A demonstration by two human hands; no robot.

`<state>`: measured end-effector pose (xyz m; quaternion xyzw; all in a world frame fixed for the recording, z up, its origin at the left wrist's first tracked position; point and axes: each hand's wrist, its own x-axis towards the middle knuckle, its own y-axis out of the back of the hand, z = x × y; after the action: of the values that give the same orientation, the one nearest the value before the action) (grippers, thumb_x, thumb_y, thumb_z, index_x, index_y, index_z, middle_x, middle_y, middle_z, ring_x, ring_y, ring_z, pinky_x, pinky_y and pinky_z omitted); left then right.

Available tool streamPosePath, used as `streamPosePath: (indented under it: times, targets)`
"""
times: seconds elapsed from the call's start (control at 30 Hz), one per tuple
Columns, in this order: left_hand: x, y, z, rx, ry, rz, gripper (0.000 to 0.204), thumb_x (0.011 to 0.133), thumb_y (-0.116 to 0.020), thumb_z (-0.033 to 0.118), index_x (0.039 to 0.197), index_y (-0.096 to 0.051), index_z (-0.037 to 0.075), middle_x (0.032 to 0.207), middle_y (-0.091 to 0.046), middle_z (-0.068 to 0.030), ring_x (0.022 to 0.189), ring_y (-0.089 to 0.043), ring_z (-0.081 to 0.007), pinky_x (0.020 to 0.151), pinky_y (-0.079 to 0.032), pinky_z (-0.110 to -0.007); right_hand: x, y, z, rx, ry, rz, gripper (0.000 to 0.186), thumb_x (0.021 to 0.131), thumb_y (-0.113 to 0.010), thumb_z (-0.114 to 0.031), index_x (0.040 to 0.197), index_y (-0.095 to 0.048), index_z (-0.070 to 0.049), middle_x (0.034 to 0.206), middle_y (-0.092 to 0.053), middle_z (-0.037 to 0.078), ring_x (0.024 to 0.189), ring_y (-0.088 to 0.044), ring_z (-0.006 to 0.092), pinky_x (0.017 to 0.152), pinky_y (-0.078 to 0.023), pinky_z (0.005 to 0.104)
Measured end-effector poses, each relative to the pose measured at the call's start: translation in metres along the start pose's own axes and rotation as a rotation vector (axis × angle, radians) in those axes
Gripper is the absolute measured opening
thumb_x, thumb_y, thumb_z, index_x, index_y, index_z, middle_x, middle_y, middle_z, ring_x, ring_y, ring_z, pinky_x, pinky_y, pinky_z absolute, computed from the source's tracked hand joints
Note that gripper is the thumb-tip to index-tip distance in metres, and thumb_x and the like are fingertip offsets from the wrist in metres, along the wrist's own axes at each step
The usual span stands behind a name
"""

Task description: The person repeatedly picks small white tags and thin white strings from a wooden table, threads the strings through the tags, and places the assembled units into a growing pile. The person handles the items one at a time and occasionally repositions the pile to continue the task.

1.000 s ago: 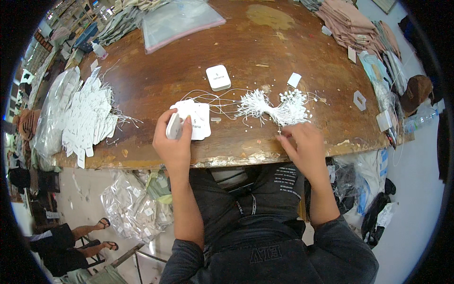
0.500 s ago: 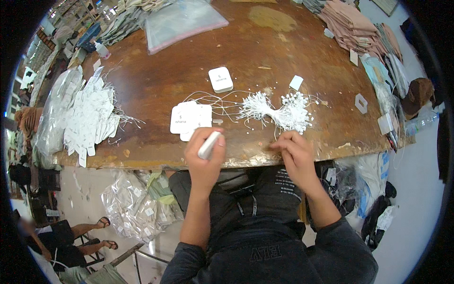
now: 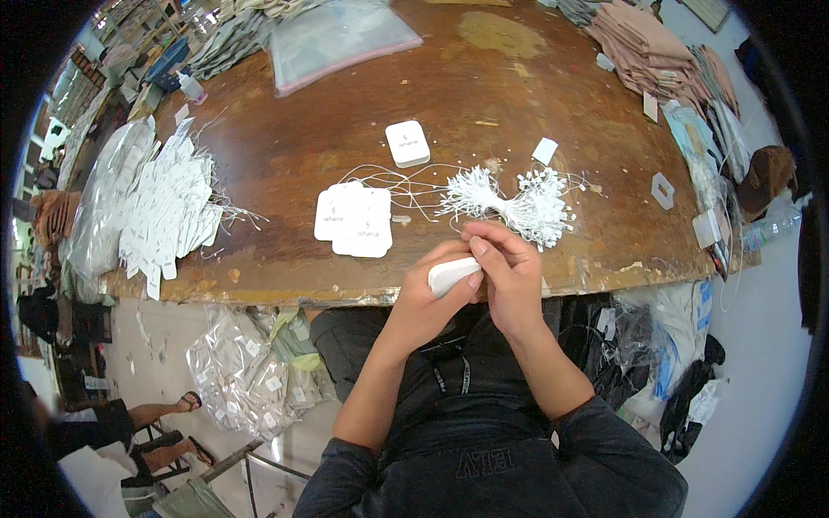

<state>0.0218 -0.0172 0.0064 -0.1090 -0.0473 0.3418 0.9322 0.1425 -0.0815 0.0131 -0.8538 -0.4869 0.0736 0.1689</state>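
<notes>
A small stack of white hang tags (image 3: 452,276) with rounded corners is gripped in my left hand (image 3: 413,298), above the table's near edge. Pressed up against it, my right hand (image 3: 515,281) has its thumb and fingers pinched together; what they hold, if anything, is too small to make out. Just beyond lies a bundle of white tag strings (image 3: 505,203), tied in at its middle. To its left are overlapping white tags (image 3: 358,229) with loose strings (image 3: 401,181) beside them. A neat stack of square white tags (image 3: 408,143) sits farther back.
A large heap of strung white tags (image 3: 171,207) lies at the left beside clear plastic (image 3: 102,207). Clear bags (image 3: 337,43) and folded pink cloth (image 3: 643,47) are at the back. A small bottle (image 3: 192,88) stands far left. Someone's legs (image 3: 155,423) show lower left.
My left hand has moved right with the tag stack, and my right hand has come in to meet it. Their fingers are now together in front of the string bundle.
</notes>
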Motion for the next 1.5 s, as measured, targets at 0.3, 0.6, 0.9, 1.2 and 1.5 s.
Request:
streamPosePath:
  times: [0.3,0.6,0.9,1.2,1.5]
  targets:
    - [-0.002,0.018,0.006,-0.004,-0.061,-0.034,0.013,0.088,-0.064,0.008,0.098,-0.068,0.0,0.107,-0.061,-0.008,0.084,-0.06,-0.0142,0.076,-0.049,-0.029,0.003,-0.001,-0.002,-0.377,0.257,-0.119,0.027,0.095,-0.055,-0.018,0.112,-0.066,0.0,0.112,-0.063,0.01,0.106,-0.055,0.0174,0.091,-0.044,0.0312]
    - [-0.004,0.022,0.006,0.097,-0.008,0.044,0.014,0.088,-0.066,0.012,0.094,-0.068,0.0,0.096,-0.065,-0.0048,0.082,-0.059,-0.0113,0.073,-0.047,-0.026,0.044,0.032,-0.017,0.519,0.251,0.29,0.02,0.091,-0.062,-0.005,0.11,-0.056,0.0,0.098,-0.063,0.01,0.093,-0.062,0.0195,0.086,-0.054,0.0356]
    - [0.002,0.022,0.01,-0.17,-0.039,0.341,0.028,0.097,-0.052,0.017,0.113,-0.057,-0.005,0.093,-0.063,-0.0089,0.079,-0.063,-0.0152,0.071,-0.052,-0.027,0.032,0.011,-0.014,0.257,0.309,0.174,0.012,0.091,-0.061,-0.001,0.103,-0.057,0.001,0.092,-0.063,0.008,0.081,-0.064,0.0161,0.079,-0.054,0.0311]
    - [0.006,0.024,0.004,0.052,-0.212,0.438,0.026,0.094,-0.06,0.016,0.109,-0.061,-0.005,0.092,-0.064,-0.0074,0.083,-0.061,-0.0115,0.073,-0.05,-0.025,0.025,-0.032,0.012,-0.294,0.212,-0.102,0.01,0.095,-0.059,-0.008,0.095,-0.057,0.001,0.082,-0.056,0.002,0.07,-0.051,0.0061,0.061,-0.042,0.0208]
    - [-0.007,0.024,-0.004,0.209,-0.268,0.618,0.022,0.088,-0.067,0.009,0.106,-0.062,-0.003,0.093,-0.065,-0.0047,0.081,-0.057,-0.0076,0.071,-0.047,-0.024,0.033,-0.043,0.023,-0.631,0.565,-0.075,0.007,0.092,-0.057,-0.005,0.089,-0.056,0.002,0.08,-0.055,0.01,0.064,-0.052,0.017,0.059,-0.043,0.0283]
